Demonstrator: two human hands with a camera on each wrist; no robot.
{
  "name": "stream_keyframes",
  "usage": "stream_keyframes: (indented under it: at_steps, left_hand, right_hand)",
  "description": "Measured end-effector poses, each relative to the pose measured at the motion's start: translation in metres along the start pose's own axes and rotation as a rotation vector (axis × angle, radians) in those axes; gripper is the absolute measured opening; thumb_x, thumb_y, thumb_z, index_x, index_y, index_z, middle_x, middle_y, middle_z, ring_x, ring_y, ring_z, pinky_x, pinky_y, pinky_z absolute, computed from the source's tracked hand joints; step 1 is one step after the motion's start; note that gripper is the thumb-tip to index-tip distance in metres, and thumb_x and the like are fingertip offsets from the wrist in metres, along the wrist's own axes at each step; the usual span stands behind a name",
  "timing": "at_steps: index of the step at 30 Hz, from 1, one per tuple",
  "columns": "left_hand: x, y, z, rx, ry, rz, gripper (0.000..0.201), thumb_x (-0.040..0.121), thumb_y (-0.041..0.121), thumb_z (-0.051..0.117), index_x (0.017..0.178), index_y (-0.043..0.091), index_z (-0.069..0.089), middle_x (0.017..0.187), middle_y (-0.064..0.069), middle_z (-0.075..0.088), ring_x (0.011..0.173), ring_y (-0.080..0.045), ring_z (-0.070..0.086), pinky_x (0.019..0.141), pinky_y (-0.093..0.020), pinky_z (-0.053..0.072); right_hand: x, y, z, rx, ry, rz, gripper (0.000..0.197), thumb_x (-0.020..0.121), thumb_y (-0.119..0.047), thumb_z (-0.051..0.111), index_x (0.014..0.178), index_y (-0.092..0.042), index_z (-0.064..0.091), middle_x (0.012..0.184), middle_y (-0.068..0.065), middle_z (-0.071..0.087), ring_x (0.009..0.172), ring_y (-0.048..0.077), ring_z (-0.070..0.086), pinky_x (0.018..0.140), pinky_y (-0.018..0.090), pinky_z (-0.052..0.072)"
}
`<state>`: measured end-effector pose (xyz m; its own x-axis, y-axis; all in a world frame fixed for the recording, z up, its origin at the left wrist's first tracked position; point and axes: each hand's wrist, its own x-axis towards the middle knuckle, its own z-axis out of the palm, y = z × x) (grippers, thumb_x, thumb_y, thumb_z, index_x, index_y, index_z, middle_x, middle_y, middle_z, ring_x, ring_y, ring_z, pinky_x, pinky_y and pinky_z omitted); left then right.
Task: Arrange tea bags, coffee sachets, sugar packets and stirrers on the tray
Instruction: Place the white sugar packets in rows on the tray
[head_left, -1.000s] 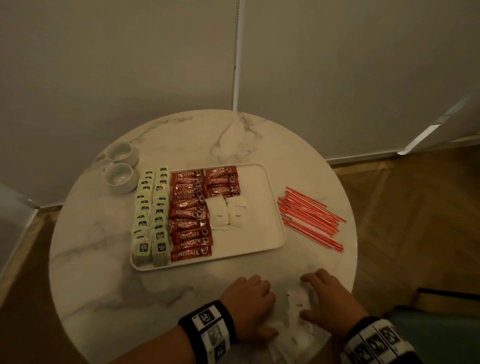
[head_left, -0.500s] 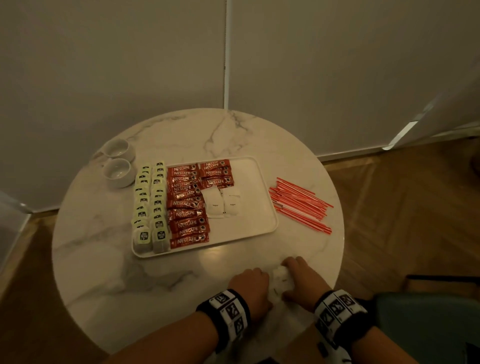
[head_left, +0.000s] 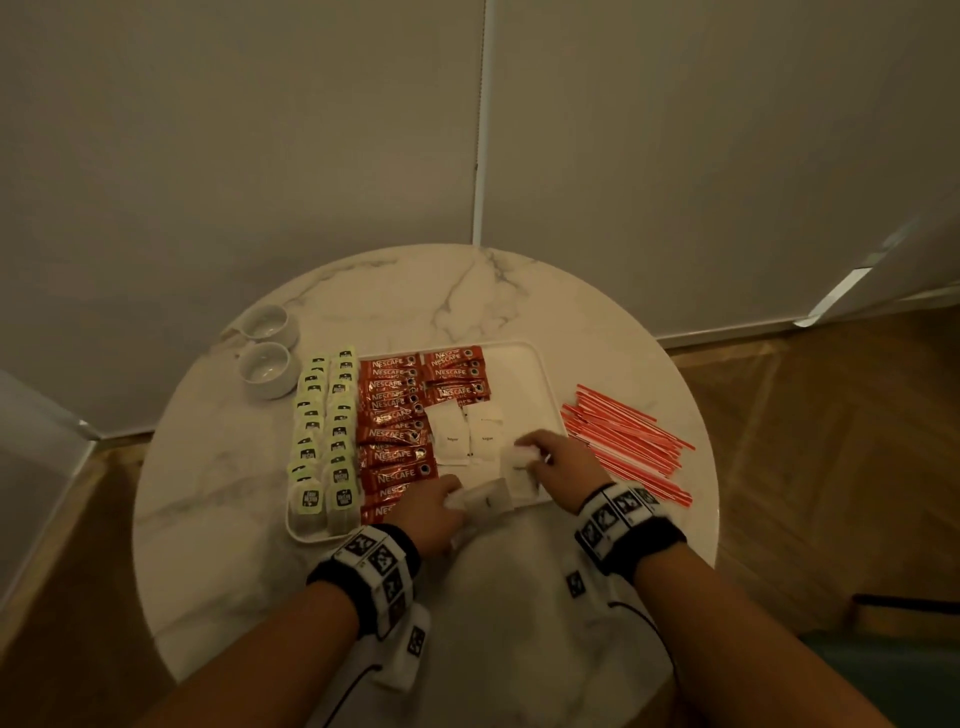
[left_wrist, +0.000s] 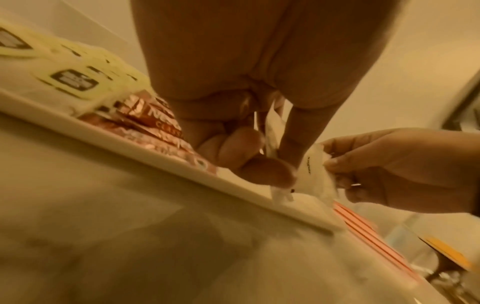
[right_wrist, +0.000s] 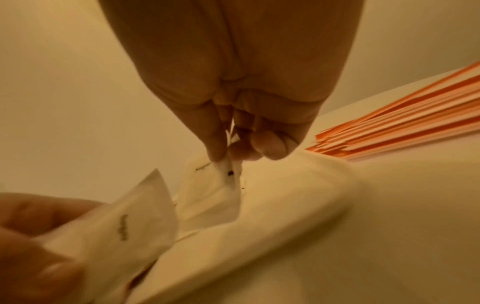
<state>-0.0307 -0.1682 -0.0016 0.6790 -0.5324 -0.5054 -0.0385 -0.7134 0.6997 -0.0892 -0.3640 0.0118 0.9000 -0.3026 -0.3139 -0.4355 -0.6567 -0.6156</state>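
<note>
Round marble table (head_left: 519, 291) under both hands, two small white cups (head_left: 266, 347) far-left beyond the left hand, pale wall panels (head_left: 675, 130) ahead, wood floor (head_left: 831, 467) right of the right hand.

left hand (head_left: 434, 512) covers nearest coffee sachets (head_left: 397, 447) | held sugar packets (right_wrist: 114, 224) print too blurry to read | tea bags (left_wrist: 75, 67) smeared, cut off at left edge

Round white marble-look tabletop (head_left: 322, 525), polished, grey-veined. Smooth matt white plastic-looking tray (head_left: 524, 358). Glossy red foil coffee sachets (head_left: 395, 431). Matt white paper sugar packets (head_left: 451, 434). Glazed white ceramic cups (head_left: 265, 366).
</note>
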Motion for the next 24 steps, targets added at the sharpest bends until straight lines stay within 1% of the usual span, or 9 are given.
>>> stream_keyframes:
  at_steps: [2,5,6,10,13,16,20,22,24]
  left_hand:
    - [0.004,-0.002,-0.007,-0.017,0.040,-0.015,0.010,0.086,0.016,0.061,0.096,0.019,0.061,0.094,-0.002,0.060,0.086,-0.018,0.058,0.077,-0.035,0.054]
    - [0.007,-0.009,-0.013,-0.076,0.067,-0.053,0.014,0.085,0.015,0.063,0.098,0.020,0.062,0.090,0.001,0.060,0.079,-0.013,0.057,0.058,-0.024,0.051]
    - [0.007,-0.012,-0.015,-0.084,0.071,-0.066,0.015,0.084,0.014,0.063,0.098,0.020,0.062,0.091,-0.001,0.060,0.079,-0.013,0.058,0.056,-0.024,0.051]
    - [0.008,-0.022,-0.017,-0.112,0.068,-0.115,0.028,0.083,0.013,0.065,0.111,0.015,0.063,0.091,0.000,0.058,0.078,-0.013,0.057,0.058,-0.024,0.053]
    - [0.008,-0.025,-0.018,-0.117,0.075,-0.127,0.031,0.083,0.012,0.066,0.114,0.013,0.062,0.092,-0.001,0.058,0.077,-0.012,0.057,0.055,-0.022,0.050]
    - [0.009,-0.027,-0.021,-0.164,0.071,-0.149,0.027,0.083,0.011,0.065,0.109,0.014,0.063,0.092,-0.004,0.060,0.080,-0.019,0.060,0.056,-0.026,0.053]
    - [0.008,-0.031,-0.024,-0.147,0.081,-0.136,0.013,0.082,0.011,0.065,0.093,0.017,0.061,0.091,-0.009,0.062,0.080,-0.027,0.063,0.058,-0.033,0.054]
    - [0.008,-0.032,-0.024,-0.156,0.075,-0.138,0.013,0.083,0.010,0.065,0.093,0.018,0.060,0.089,-0.008,0.062,0.077,-0.026,0.063,0.053,-0.030,0.051]
    - [0.006,-0.032,-0.023,-0.146,0.057,-0.144,0.014,0.083,0.012,0.065,0.094,0.019,0.060,0.088,-0.004,0.061,0.075,-0.022,0.063,0.051,-0.026,0.049]
  right_hand:
    - [0.021,-0.008,0.001,-0.009,0.015,0.033,0.026,0.089,-0.011,0.057,0.114,-0.018,0.056,0.098,-0.002,0.058,0.087,0.016,0.054,0.074,0.024,0.040]
    - [0.045,-0.014,0.008,-0.086,-0.025,0.042,0.023,0.089,-0.011,0.056,0.111,-0.014,0.056,0.098,0.002,0.059,0.086,0.016,0.053,0.074,0.024,0.039]
    - [0.050,-0.015,0.011,-0.107,-0.042,0.044,0.023,0.089,-0.011,0.056,0.111,-0.014,0.057,0.101,0.004,0.061,0.088,0.017,0.053,0.075,0.024,0.039]
    - [0.059,-0.012,0.022,-0.156,-0.043,0.040,0.021,0.090,-0.012,0.055,0.110,-0.014,0.059,0.109,0.005,0.060,0.100,0.021,0.056,0.079,0.023,0.037]
    - [0.058,-0.010,0.024,-0.142,-0.004,0.022,0.018,0.091,-0.014,0.055,0.107,-0.013,0.063,0.111,0.005,0.054,0.101,0.022,0.054,0.083,0.022,0.038]
    - [0.053,-0.009,0.016,-0.073,0.019,0.025,0.016,0.093,-0.017,0.053,0.103,-0.013,0.066,0.106,0.003,0.057,0.095,0.018,0.054,0.082,0.024,0.040]
    - [0.041,-0.005,0.011,0.071,-0.030,0.073,0.010,0.091,-0.015,0.056,0.093,-0.017,0.066,0.090,0.000,0.065,0.087,0.017,0.061,0.081,0.031,0.051]
    - [0.036,-0.005,0.019,0.040,-0.078,0.090,0.012,0.091,-0.014,0.056,0.094,-0.017,0.067,0.092,0.000,0.066,0.090,0.018,0.062,0.083,0.030,0.050]
    - [0.035,-0.004,0.028,-0.021,-0.059,0.094,0.015,0.091,-0.014,0.055,0.099,-0.015,0.067,0.099,0.002,0.066,0.093,0.017,0.059,0.083,0.025,0.046]
